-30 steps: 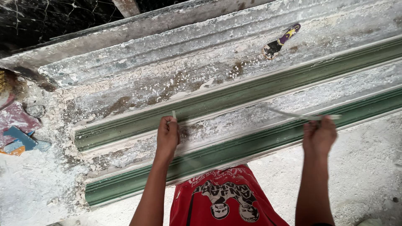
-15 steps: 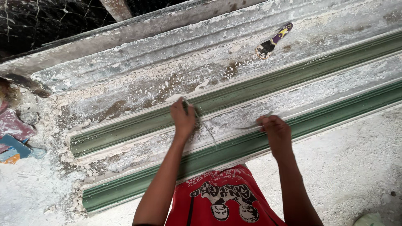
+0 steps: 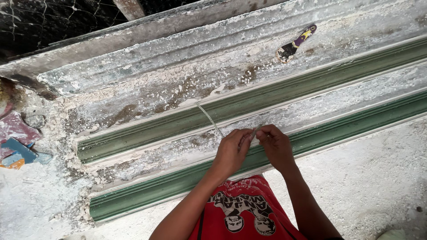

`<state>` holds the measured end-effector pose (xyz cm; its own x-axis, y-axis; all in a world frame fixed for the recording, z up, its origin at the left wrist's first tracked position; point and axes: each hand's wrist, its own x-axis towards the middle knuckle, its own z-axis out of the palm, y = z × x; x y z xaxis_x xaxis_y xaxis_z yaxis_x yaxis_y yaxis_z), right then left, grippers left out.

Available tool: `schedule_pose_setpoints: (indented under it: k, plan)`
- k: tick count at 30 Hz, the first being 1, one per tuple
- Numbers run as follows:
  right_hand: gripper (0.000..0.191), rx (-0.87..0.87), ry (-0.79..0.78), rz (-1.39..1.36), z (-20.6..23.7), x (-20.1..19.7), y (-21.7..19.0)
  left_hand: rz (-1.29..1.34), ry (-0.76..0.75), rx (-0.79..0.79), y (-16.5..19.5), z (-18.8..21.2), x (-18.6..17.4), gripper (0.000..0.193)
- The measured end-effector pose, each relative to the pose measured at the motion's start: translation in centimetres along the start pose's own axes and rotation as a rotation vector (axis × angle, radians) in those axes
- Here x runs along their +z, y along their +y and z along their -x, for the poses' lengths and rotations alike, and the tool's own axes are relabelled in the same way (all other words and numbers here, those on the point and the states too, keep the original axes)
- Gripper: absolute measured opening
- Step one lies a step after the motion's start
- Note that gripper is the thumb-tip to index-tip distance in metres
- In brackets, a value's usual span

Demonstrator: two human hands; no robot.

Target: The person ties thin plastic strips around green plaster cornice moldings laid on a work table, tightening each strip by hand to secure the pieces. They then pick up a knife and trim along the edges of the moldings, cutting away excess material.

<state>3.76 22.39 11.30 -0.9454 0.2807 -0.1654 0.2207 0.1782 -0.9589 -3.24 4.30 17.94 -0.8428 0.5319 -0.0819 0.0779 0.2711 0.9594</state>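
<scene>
Together, left hand point(image 3: 232, 152) and right hand point(image 3: 275, 144) grip a pale strip point(image 3: 209, 118) trailing up-left.

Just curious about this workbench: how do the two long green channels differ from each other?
The far green channel starts further left and lies clear of the hands; the near green channel starts a bit further right and runs under the left hand and right hand, which pinch a thin pale strip. The far one has crumbly white crust along its upper edge; the near one borders the bench's front edge. Both are long, ridged, green and slant the same way.
</scene>
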Motion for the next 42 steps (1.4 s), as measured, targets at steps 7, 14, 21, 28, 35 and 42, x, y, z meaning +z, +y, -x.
schedule_pose_setpoints:
  k: [7, 14, 21, 28, 35, 42]
  plan:
    - [0.017, 0.088, -0.012, -0.064, -0.2, 0.3, 0.3, 0.040, 0.060, -0.007, -0.8, 0.6, 0.4, 0.018]
    - [0.019, 0.105, -0.007, -0.241, 0.0, 1.3, 0.2, -0.005, 0.175, 0.037, -1.6, 0.8, 0.6, 0.011]
    - [0.020, 0.056, -0.049, -0.277, 0.3, 2.0, -0.3, -0.219, 0.274, 0.238, -2.2, 0.6, 0.8, 0.011]
    - [0.020, 0.116, -0.021, -0.227, 0.3, 2.0, 0.0, -0.340, 0.242, 0.328, -2.3, 0.9, 1.3, 0.011]
    - [0.020, 0.123, -0.023, -0.263, 0.2, 1.8, 0.6, -0.248, 0.175, 0.340, -1.5, 1.0, 0.9, 0.017]
    - [0.021, 0.163, -0.018, -0.314, -0.1, 1.3, 0.7, -0.156, 0.095, 0.309, -0.8, 1.5, -0.2, 0.027]
